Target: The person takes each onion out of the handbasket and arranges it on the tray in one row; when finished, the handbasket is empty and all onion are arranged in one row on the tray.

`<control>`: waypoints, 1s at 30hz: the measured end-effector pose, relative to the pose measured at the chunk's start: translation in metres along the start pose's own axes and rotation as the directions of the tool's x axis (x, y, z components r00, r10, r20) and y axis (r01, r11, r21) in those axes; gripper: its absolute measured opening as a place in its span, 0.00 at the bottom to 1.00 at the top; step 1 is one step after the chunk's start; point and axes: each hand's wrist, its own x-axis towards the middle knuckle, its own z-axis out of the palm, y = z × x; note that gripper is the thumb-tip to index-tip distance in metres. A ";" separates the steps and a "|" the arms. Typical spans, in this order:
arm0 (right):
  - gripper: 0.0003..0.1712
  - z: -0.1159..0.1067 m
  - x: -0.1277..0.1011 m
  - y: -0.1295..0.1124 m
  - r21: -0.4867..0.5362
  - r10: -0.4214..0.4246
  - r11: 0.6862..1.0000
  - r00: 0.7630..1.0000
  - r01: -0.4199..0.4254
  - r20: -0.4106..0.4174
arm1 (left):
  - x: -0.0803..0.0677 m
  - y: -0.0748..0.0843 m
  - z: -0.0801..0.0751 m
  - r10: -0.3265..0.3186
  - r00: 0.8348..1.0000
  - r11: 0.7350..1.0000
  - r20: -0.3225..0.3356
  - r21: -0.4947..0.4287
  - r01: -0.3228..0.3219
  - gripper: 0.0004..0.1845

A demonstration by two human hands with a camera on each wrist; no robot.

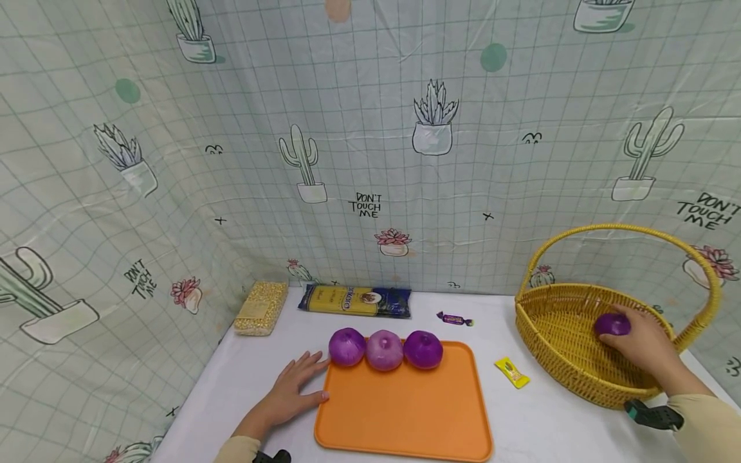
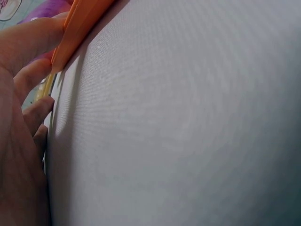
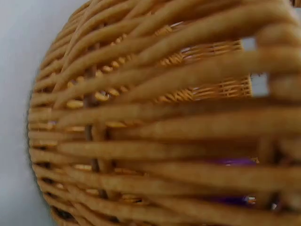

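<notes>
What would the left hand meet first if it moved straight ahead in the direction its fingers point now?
Probably the leftmost purple onion. The left hand lies flat beside the orange tray, fingers aimed at the tray's far left corner where that onion sits; the tray's rim may come first.

A white cloth-covered table [image 1: 544, 431] is seen, on which are set an orange plastic tray [image 1: 405, 411], a yellow wicker basket [image 1: 564, 360], a popcorn-kernel bag [image 1: 262, 307], a pasta packet [image 1: 355, 300] and two wrapped candies, purple [image 1: 455, 318] and yellow [image 1: 512, 372].

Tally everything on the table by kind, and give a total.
Purple onions: 4, three on the tray, one in the right hand
Wrapped candies: 2
Food packets: 2
Orange tray: 1
Wicker basket: 1
Total: 10
</notes>
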 end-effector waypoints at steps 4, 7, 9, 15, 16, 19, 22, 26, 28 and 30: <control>0.47 0.001 0.001 0.001 0.013 0.012 1.000 0.999 -0.012 0.030 | -0.001 0.000 0.001 -0.007 1.000 1.000 0.000 -0.003 0.007 0.37; 0.45 0.001 0.001 0.001 0.024 0.002 1.000 0.999 -0.003 0.046 | -0.001 0.000 0.000 -0.006 1.000 1.000 -0.001 -0.001 0.006 0.37; 0.43 0.002 0.001 0.002 0.024 -0.005 1.000 0.999 0.004 0.045 | -0.001 0.000 0.000 -0.007 1.000 1.000 0.000 0.000 0.007 0.37; 0.42 0.002 0.003 0.003 0.022 -0.018 1.000 0.998 0.017 0.054 | -0.001 0.001 -0.001 -0.007 1.000 1.000 -0.001 0.000 0.007 0.36; 0.43 0.002 0.003 0.003 0.021 -0.020 1.000 0.998 0.019 0.057 | -0.001 0.001 -0.001 -0.007 1.000 1.000 -0.002 0.001 0.007 0.36; 0.43 0.002 0.003 0.002 0.015 -0.025 1.000 0.998 0.024 0.062 | -0.002 0.002 -0.001 -0.008 1.000 1.000 -0.001 0.000 0.008 0.36; 0.43 0.003 0.003 0.002 0.006 -0.031 1.000 0.998 0.031 0.063 | -0.002 0.002 -0.001 -0.009 1.000 1.000 0.001 0.000 0.009 0.37; 0.43 0.005 0.004 0.003 -0.005 -0.039 0.999 0.998 0.040 0.057 | -0.002 0.001 -0.001 -0.009 1.000 1.000 -0.004 -0.005 0.009 0.37; 0.43 0.006 0.004 0.004 -0.008 -0.038 0.999 0.998 0.038 0.055 | -0.002 0.001 0.000 -0.011 1.000 1.000 -0.011 -0.011 0.011 0.37; 0.43 0.006 0.004 0.005 -0.010 -0.034 0.999 0.998 0.035 0.053 | -0.002 0.001 0.001 -0.007 1.000 1.000 -0.020 -0.006 0.006 0.37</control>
